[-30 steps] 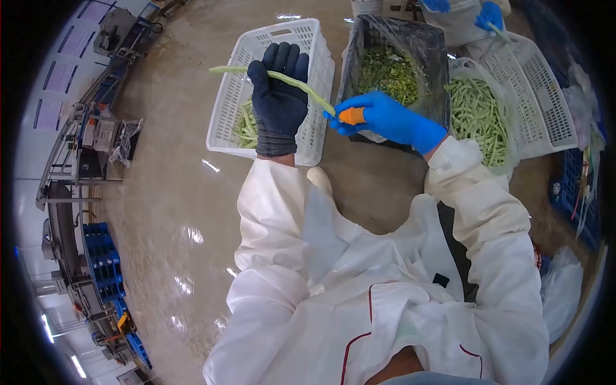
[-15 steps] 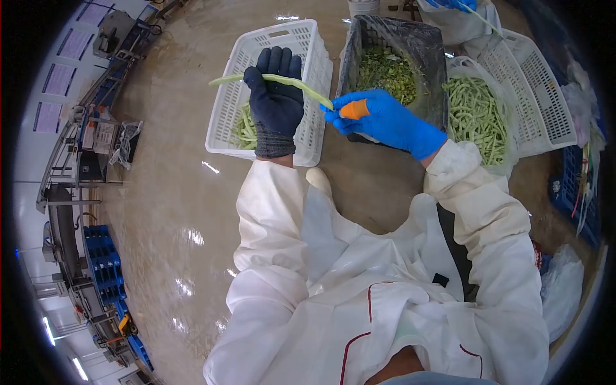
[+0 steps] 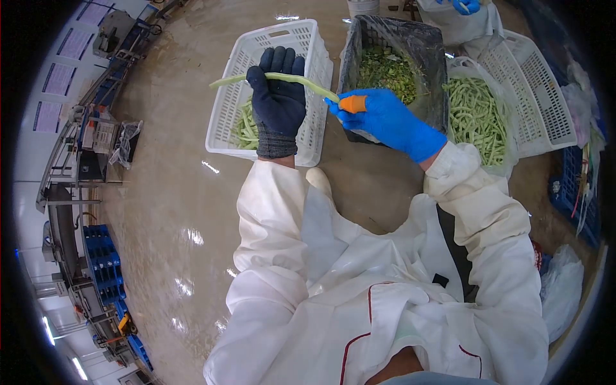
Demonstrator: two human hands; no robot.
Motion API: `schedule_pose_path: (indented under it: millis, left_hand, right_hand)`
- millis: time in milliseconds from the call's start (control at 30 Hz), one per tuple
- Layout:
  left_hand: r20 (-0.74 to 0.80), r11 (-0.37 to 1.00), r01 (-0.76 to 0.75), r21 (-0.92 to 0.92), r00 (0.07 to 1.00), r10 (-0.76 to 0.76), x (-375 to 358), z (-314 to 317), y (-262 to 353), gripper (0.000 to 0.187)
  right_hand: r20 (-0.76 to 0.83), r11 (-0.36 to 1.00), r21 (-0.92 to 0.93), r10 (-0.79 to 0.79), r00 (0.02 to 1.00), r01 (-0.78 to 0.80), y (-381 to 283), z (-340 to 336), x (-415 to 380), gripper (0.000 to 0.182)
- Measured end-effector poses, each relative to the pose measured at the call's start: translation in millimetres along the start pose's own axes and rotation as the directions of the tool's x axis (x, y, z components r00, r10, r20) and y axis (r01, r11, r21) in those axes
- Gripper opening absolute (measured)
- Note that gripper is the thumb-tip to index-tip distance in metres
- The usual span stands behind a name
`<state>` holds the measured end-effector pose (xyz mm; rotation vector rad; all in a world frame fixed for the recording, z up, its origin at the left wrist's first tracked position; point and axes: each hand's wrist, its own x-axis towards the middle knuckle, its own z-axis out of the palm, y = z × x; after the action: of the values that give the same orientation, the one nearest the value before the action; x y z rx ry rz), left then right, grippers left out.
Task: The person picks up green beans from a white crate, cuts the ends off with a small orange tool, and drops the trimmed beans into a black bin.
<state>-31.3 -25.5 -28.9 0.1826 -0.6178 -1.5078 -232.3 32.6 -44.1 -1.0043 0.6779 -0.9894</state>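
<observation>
A long pale-green bean (image 3: 295, 78) stretches between my two hands, above the white crate's right side. My left hand (image 3: 279, 109), in a dark knit glove, lies palm up and pins the bean between its thumb and fingers. At the bean's right end my right hand (image 3: 398, 122), gloved in blue, pinches the tip with an orange cover (image 3: 353, 104) on its thumb. Beneath the left hand stands the white crate (image 3: 221, 102), with green beans (image 3: 246, 128) partly hidden by that hand. Behind the right hand a black-lined bin (image 3: 346, 64) holds green trimmings (image 3: 385, 74).
A clear bag of green beans (image 3: 475, 115) sits right of the bin, beside another white crate (image 3: 558, 109). A co-worker's blue-gloved hand (image 3: 465, 6) shows at the top. Blue pallets (image 3: 106, 263) and machinery line the left wall. The floor (image 3: 160, 212) looks wet.
My right thumb has come over the bean's right end, and that end has risen slightly. My left hand has shifted a touch right. The co-worker's hand has moved, and the bean near it is gone from view.
</observation>
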Motion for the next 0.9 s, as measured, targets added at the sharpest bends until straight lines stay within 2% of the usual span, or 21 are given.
schedule_pose_path:
  millis: [33, 133, 167, 233, 333, 367, 433, 500, 533, 567, 633, 667, 700, 800, 833, 867, 900]
  left_hand:
    - [0.007, 1.000, 0.006, -0.010, 1.000, -0.006, 0.0, 1.1, -0.1, 0.049]
    - [-0.191, 0.987, 0.124, 0.103, 0.976, -0.103, -3.4, 7.1, 0.2, 0.044]
    - [-0.281, 0.928, 0.232, 0.290, 0.948, -0.149, -5.7, 6.0, 0.1, 0.042]
    - [-0.472, 0.676, 0.453, 0.581, 0.864, -0.174, -10.2, -1.5, -0.8, 0.039]
    - [-0.481, 0.446, 0.632, 0.634, 0.773, -0.413, -12.4, 2.6, 8.8, 0.039]
    - [-0.470, 0.346, 0.569, 0.746, 0.818, -0.333, -17.6, 7.3, 8.0, 0.041]
    - [-0.270, 0.297, 0.389, 0.872, 0.888, -0.373, -22.0, 10.3, 9.0, 0.039]
    - [-0.159, 0.226, 0.279, 0.933, 0.885, -0.437, -25.1, 13.2, 9.3, 0.037]
    - [-0.154, 0.176, 0.267, 0.948, 0.864, -0.479, -26.3, 15.5, 9.8, 0.035]
    - [-0.151, 0.126, 0.251, 0.960, 0.840, -0.521, -27.6, 18.6, 10.2, 0.034]
    - [-0.269, 0.035, 0.366, 0.930, 0.741, -0.615, -34.4, 39.7, 14.6, 0.031]
    - [-0.325, -0.015, 0.418, 0.908, 0.682, -0.655, -37.4, 45.7, 16.1, 0.030]
    - [-0.278, 0.010, 0.390, 0.921, 0.672, -0.686, -38.4, 37.8, 21.0, 0.030]
    - [-0.391, 0.047, 0.461, 0.886, 0.798, -0.459, -28.4, 11.0, 40.4, 0.040]
    - [-0.416, -0.161, 0.385, 0.909, 0.872, -0.259, -22.1, 2.8, 49.7, 0.049]
    - [-0.367, -0.367, 0.320, 0.873, 0.928, -0.064, -14.2, -6.7, 58.9, 0.060]
    - [-0.373, -0.456, 0.344, 0.821, 0.927, 0.029, -6.3, -18.6, 69.2, 0.066]
  right_hand:
    - [-0.027, 0.990, 0.117, 0.077, 0.997, -0.073, -1.5, 0.5, -0.2, 0.019]
    - [-0.100, 0.992, -0.117, 0.034, 0.994, -0.046, -4.7, -2.2, 0.2, 0.023]
    - [-0.126, 0.956, -0.293, -0.062, 0.990, 0.023, -3.6, -3.1, 0.8, 0.023]
    - [-0.125, 0.778, -0.615, -0.256, 0.959, 0.128, 0.1, -4.5, 1.4, 0.023]
    - [0.039, 0.501, -0.795, -0.522, 0.852, 0.343, 6.7, -2.7, -4.2, 0.022]
    - [0.184, 0.416, -0.796, -0.526, 0.831, 0.440, 9.0, -2.4, -3.7, 0.023]
    - [0.459, 0.244, -0.743, -0.490, 0.741, 0.623, 11.7, -1.4, -3.3, 0.024]
    - [0.486, 0.242, -0.740, -0.453, 0.747, 0.627, 12.1, -1.8, -7.0, 0.026]
    - [0.498, 0.241, -0.739, -0.435, 0.750, 0.629, 11.3, -1.6, -9.1, 0.028]
    - [0.373, 0.280, -0.784, -0.501, 0.781, 0.554, 8.3, -6.5, -6.5, 0.027]
    - [0.105, 0.374, -0.839, -0.600, 0.793, 0.395, -2.5, -33.8, 10.9, 0.025]
    - [0.005, 0.405, -0.854, -0.620, 0.785, 0.326, -5.5, -59.2, 20.3, 0.032]
    - [-0.095, 0.437, -0.862, -0.637, 0.765, 0.257, -8.2, -83.7, 29.1, 0.040]
    - [-0.018, 0.255, -0.945, -0.664, 0.748, 0.203, -19.7, -123.0, 31.1, 0.054]
    - [-0.127, 0.249, -0.967, -0.668, 0.733, 0.060, -14.3, -134.3, 36.3, 0.059]
    - [-0.237, 0.242, -0.966, -0.676, 0.698, -0.094, -10.1, -146.0, 43.6, 0.064]
    - [-0.252, 0.217, -0.966, -0.661, 0.707, -0.142, -17.9, -162.9, 43.7, 0.059]
